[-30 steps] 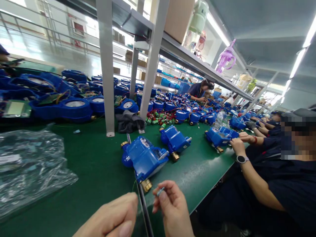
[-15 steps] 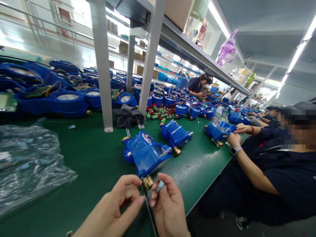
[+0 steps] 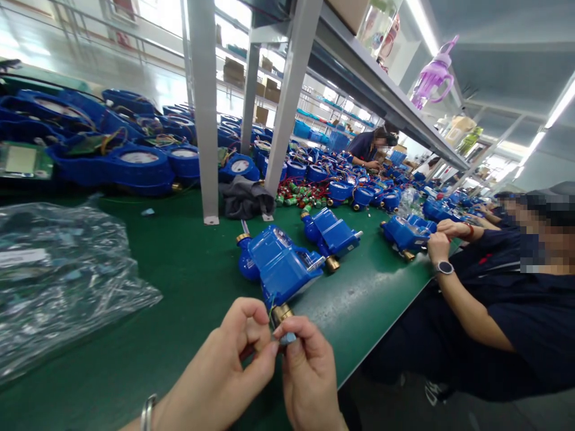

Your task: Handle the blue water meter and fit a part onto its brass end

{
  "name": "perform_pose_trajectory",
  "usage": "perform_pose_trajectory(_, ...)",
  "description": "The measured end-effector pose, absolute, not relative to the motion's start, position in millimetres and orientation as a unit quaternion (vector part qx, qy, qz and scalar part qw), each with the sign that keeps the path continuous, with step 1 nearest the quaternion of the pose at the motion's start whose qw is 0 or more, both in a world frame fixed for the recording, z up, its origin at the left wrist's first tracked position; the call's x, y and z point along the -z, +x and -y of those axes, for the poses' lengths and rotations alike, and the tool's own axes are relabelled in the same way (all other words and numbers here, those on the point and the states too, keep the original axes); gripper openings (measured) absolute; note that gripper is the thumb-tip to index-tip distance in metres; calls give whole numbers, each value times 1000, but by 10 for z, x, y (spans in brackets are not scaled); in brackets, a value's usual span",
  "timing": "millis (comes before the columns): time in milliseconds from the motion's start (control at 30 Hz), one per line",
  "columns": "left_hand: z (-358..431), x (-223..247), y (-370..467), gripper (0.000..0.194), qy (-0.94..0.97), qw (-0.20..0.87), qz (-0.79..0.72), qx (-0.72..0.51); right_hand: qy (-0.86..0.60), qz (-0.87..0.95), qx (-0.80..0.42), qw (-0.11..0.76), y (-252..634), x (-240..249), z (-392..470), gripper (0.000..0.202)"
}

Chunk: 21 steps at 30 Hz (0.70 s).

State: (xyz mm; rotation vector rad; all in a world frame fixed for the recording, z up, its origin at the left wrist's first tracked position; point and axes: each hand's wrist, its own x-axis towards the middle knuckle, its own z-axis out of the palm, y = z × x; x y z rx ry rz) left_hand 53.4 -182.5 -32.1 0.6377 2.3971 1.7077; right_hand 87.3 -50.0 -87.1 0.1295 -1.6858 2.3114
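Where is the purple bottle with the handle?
In the head view, the purple plastic bottle stands at the upper right on the grey metal shelf above the green workbench, high over the blue water meters.

Surface [image 3: 179, 287]: dark green. Nearest water meter [image 3: 281, 269]: bright blue housing, brass-coloured fittings. Small part [image 3: 287, 339] between the hands: pale blue. Bottle [image 3: 430, 78] on shelf: purple. Support posts [image 3: 204, 108]: grey.

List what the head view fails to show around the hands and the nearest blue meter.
- Small pale part: pinched between both hands' fingertips and mostly covered, so its kind is unclear.
- Right hand: wrist cut off by the bottom edge.
- Nearest meter: dial too small to read.
- Plastic bag: contents blurred by glare and folds.
- Left hand: palm faces away.
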Motion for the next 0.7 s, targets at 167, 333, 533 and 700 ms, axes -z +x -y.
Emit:
perform_pose_trajectory(167, 1807, 314, 528, 16, 210, 65, -786, -578, 50, 587, -796, 141, 879, 836, 494, 24)
perform_pose_trajectory(333, 1793, 291, 527, 17, 235, 62, -781, -576, 57, 588, -794, 143, 872, 838, 487, 24)
perform_pose_trajectory(533, 1807, 339, 510, 18, 231, 63, -789, -565, 80, 609, -775, 146, 874, 819, 455, 19)
perform_pose_trajectory(700, 1822, 338, 521, 18, 234, 68, -795, -556, 94, 632, -753, 156, 875, 802, 427, 20)
